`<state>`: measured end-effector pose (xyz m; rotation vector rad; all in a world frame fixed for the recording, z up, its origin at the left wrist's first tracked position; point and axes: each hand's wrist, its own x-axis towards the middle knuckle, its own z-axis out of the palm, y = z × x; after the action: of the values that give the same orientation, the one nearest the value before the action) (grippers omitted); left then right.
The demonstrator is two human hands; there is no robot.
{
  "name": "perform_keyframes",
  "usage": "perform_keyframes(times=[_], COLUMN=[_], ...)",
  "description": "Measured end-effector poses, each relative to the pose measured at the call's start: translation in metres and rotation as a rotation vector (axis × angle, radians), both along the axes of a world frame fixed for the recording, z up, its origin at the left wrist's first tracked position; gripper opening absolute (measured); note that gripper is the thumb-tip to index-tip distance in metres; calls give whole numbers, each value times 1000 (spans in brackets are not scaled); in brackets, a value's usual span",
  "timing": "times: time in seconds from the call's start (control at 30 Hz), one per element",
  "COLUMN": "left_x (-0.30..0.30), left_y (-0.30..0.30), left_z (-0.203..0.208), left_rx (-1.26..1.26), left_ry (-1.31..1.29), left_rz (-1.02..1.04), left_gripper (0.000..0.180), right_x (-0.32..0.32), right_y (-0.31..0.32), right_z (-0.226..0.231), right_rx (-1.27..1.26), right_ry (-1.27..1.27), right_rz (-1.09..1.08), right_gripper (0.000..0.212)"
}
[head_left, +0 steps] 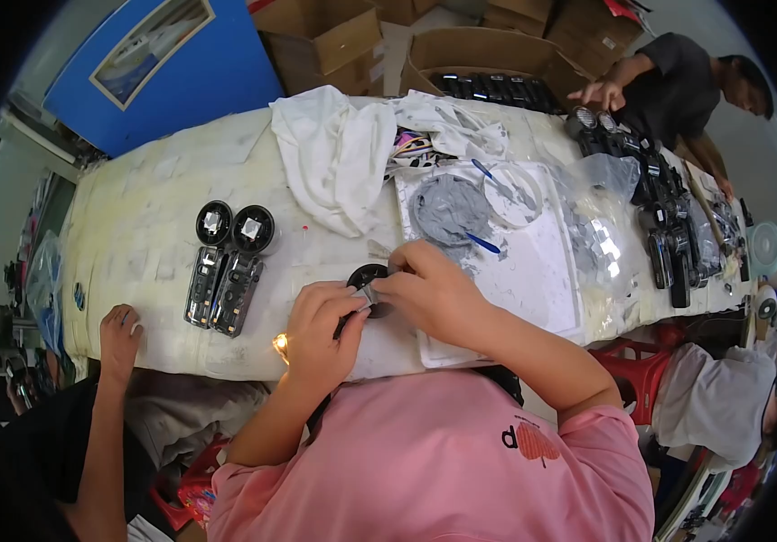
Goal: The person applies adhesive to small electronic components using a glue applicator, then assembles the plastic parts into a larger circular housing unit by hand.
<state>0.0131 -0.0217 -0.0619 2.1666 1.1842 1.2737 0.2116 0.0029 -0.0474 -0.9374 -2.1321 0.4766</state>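
Observation:
In front of me, near the table's front edge, is a black device with a round, cup-like head point(368, 275); its body is mostly hidden by my fingers. My left hand point(321, 332) closes around its left side, thumb and fingers bent. From the right, my right hand point(431, 291) pinches at the round head. A small silvery piece point(365, 296) shows between both hands' fingertips. Two similar black devices point(222, 287) lie side by side to the left, each round head holding a white square. Grey paste point(450, 210) is heaped on a white tray point(533, 312) to the right.
Two blue-handled tools point(483, 243) and a white ring point(515, 194) lie by the paste. White cloth point(339, 158) is bunched beyond my hands. Many black devices point(673, 230) line the far right, beside a co-worker's hand point(602, 94). Another person's hand point(120, 343) rests at the left edge.

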Motion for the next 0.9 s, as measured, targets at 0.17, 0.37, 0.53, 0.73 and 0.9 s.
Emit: perform_keyframes(times=[0.17,0.37,0.53,0.73,0.9], left_x=[-5,-5,-9,-1,-4], left_y=[6,6,8,17,13], left_z=[1,2,-1,7,4], left_rx=[-1,4,-16,-62,-92], left_ry=[3,2,-80,-16,-19], left_rz=[-64,-89,-79,-45,-25], left_gripper=[21,21,20,21,28], right_x=[1,7,52,81,79], right_y=[15,5,0,-3,0], right_z=[5,18,31,20,30], right_rx=[-4,-6,107,-214,-2], right_ry=[-60,-233,-406,-582,-387], right_rz=[62,87,-430,-477,-386], right_gripper=[19,16,31,18,12])
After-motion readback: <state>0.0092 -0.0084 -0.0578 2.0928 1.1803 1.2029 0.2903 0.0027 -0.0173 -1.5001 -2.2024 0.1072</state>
